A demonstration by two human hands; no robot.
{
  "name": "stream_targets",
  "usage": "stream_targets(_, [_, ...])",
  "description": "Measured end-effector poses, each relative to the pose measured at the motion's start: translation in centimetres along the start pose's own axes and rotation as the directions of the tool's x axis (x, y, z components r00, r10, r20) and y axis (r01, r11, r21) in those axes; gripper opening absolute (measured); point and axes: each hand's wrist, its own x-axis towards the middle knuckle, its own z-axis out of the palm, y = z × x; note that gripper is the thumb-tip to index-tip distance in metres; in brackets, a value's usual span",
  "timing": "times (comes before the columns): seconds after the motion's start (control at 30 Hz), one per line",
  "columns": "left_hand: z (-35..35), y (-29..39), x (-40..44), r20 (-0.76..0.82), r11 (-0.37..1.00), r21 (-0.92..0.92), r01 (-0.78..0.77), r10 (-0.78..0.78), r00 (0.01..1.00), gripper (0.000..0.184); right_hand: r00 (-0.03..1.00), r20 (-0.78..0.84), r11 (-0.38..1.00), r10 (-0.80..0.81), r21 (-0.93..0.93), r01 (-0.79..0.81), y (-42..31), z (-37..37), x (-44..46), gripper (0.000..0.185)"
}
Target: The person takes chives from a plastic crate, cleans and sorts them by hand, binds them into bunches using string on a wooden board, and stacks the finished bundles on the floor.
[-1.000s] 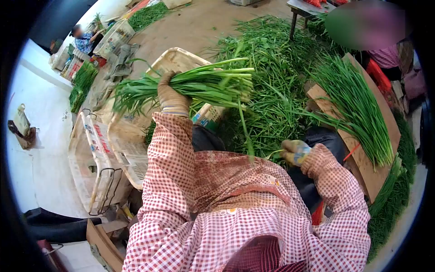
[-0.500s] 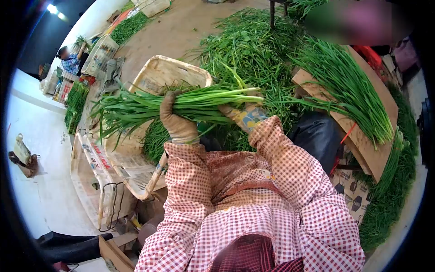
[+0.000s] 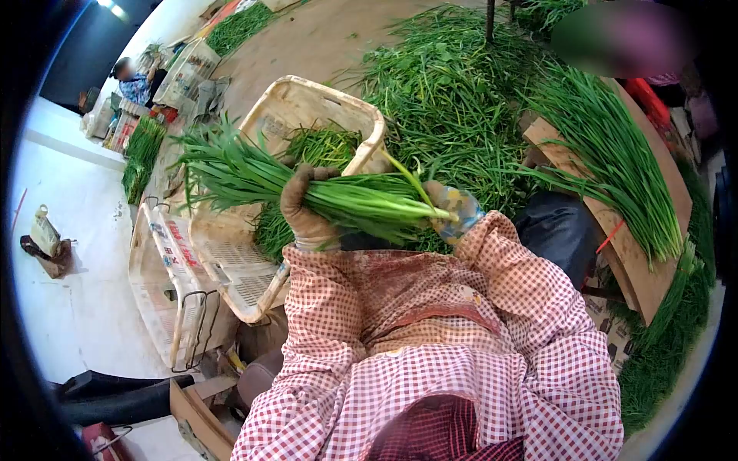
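A bundle of garlic chives (image 3: pixel 361 201) lies crosswise in front of my chest, leaves to the left and pale stem ends to the right. My left hand (image 3: pixel 306 206), in a soiled brown glove, is closed round the middle of the bundle. At the stem ends is my right hand (image 3: pixel 459 213), in a glove with a blue and yellow patterned cuff, its fingers closed on the chives and partly hidden. One yellowish leaf (image 3: pixel 406 172) sticks up out of the bundle near that hand. Beneath the bundle stands a cream plastic crate (image 3: pixel 307 96) with loose chives inside.
A large heap of loose greens (image 3: pixel 453 92) covers the floor ahead. Chives (image 3: pixel 615 154) lie in a row on a board (image 3: pixel 663 300) to the right. Another crate (image 3: pixel 165 284) stands at the left. Far left, a person (image 3: pixel 137 86) sits beside crates.
The bundle has tilted, its stem ends lower and its leaves higher. My right hand has moved from under the stems to their ends. The view has shifted slightly.
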Motion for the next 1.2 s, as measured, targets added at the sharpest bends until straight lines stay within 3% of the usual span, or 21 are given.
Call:
stream_targets(0.03, [0.0, 0.4, -0.3, -0.004, 1.000, 0.005, -0.003, 0.003, 1.000, 0.024, 1.000, 0.019, 0.843, 0.001, -0.537, 0.010, 1.6, -1.1, 0.3, 0.038])
stream_targets(0.07, [-0.1, 0.7, -0.5, -0.021, 0.999, 0.004, -0.035, 0.035, 0.999, 0.029, 0.990, -0.054, 0.833, 0.133, -0.536, -0.141, 4.6, -1.8, 1.2, 0.036])
stream_targets(0.13, [-1.3, 2.2, -0.7, -0.034, 0.995, -0.089, 0.032, -0.035, 0.999, 0.045, 0.839, -0.312, 0.831, 0.445, -0.204, -0.517, 10.2, -5.3, 1.6, 0.031])
stream_targets(0.17, [-1.1, 3.1, -0.4, 0.070, 0.998, -0.008, -0.066, 0.066, 0.995, 0.044, 0.889, -0.315, 0.664, 0.332, -0.591, -0.458, 12.4, -7.8, 0.5, 0.030])
stream_targets(0.2, [-1.1, 3.9, -0.1, 0.107, 0.998, -0.015, -0.061, 0.062, 0.992, 0.043, 0.861, -0.374, 0.609, 0.343, -0.609, -0.508, 14.9, -9.7, 0.5, 0.031])
stream_targets(0.27, [-1.1, 5.2, 0.2, 0.141, 0.998, -0.013, -0.055, 0.056, 0.988, 0.042, 0.632, -0.516, 0.751, 0.578, 0.033, -0.660, 19.4, -13.3, 1.1, 0.035])
stream_targets(0.33, [-0.8, 5.8, 0.5, 0.208, 0.985, -0.173, -0.027, 0.063, 0.976, 0.044, 0.571, -0.514, 0.743, 0.640, 0.221, -0.632, 19.0, -13.1, 1.0, 0.039])
stream_targets(0.4, [-1.1, 6.2, 0.7, 0.226, 0.979, -0.206, 0.002, 0.046, 0.973, 0.043, 0.798, -0.521, 0.747, 0.302, -0.391, -0.538, 17.7, -11.9, 0.1, 0.052])
stream_targets(0.43, [-1.2, 6.2, 0.8, 0.246, 0.970, -0.239, 0.041, 0.020, 0.969, 0.042, 0.882, -0.404, 0.797, 0.244, -0.435, -0.420, 15.5, -11.2, 0.2, 0.071])
stream_targets(0.53, [-1.1, 5.0, 0.9, 0.268, 0.958, -0.259, 0.122, -0.050, 0.962, 0.039, 0.995, -0.037, 0.978, 0.088, -0.187, -0.093, 5.2, -7.5, 0.4, 0.121])
stream_targets(0.63, [-0.2, 2.1, 0.8, 0.283, 0.930, -0.310, 0.198, -0.108, 0.953, 0.037, 0.966, 0.213, 0.974, -0.148, -0.139, 0.180, -2.7, -3.9, 0.8, 0.112])
stream_targets(0.7, [0.2, 0.8, 0.7, 0.163, 0.934, -0.270, 0.233, -0.195, 0.967, 0.035, 0.975, 0.137, 0.962, -0.177, -0.185, 0.201, -6.1, -1.9, 0.5, 0.053])
stream_targets(0.73, [0.4, 0.3, 0.7, 0.019, 0.967, -0.176, 0.185, -0.184, 0.983, 0.032, 0.960, 0.059, 0.952, -0.274, 0.155, 0.262, -6.0, -0.8, 0.7, 0.031])
stream_targets(0.77, [0.7, 0.0, 1.0, -0.054, 0.978, -0.112, 0.174, -0.181, 0.982, 0.027, 0.960, 0.059, 0.952, -0.274, 0.158, 0.262, -5.2, -0.6, 0.9, 0.031])
stream_targets(0.83, [-0.1, -0.2, 2.0, -0.092, 0.969, -0.124, 0.212, -0.224, 0.970, 0.019, 0.964, -0.253, 0.865, -0.080, 0.464, 0.193, -3.3, 0.0, 1.9, 0.023])
stream_targets(0.9, [0.0, -0.6, 2.1, -0.186, 0.980, 0.069, 0.185, -0.170, 0.968, 0.015, 0.839, -0.515, 0.690, -0.176, 0.544, 0.478, -2.1, 0.0, 2.9, 0.017])
stream_targets(0.93, [0.3, -0.6, 2.2, -0.267, 0.951, 0.259, 0.168, -0.097, 0.959, 0.014, 0.905, -0.368, 0.523, -0.214, 0.739, 0.425, 0.0, -1.6, 3.5, 0.019])
stream_targets(1.0, [-1.5, -0.7, 3.3, -0.290, 0.935, 0.283, 0.213, -0.128, 0.948, 0.017, 0.931, -0.228, 0.335, -0.285, 0.886, 0.320, 0.8, -3.4, 2.5, 0.022])
stream_targets(1.07, [-1.5, -0.8, 3.8, -0.394, 0.938, 0.274, 0.212, -0.091, 0.914, 0.021, 0.917, -0.377, 0.748, 0.127, 0.644, 0.161, -3.9, -3.7, -1.9, 0.023])
stream_targets(1.1, [-1.0, -0.7, 3.9, -0.393, 0.943, 0.264, 0.205, -0.089, 0.915, 0.021, 0.872, -0.439, 0.813, 0.218, 0.576, 0.087, -3.9, -5.3, -2.9, 0.028])
stream_targets(1.2, [2.5, -0.1, 2.9, -0.430, 0.943, 0.188, 0.274, -0.172, 0.886, 0.020, 0.952, -0.301, 0.752, -0.045, 0.617, 0.231, -1.8, -8.6, -4.0, 0.041])
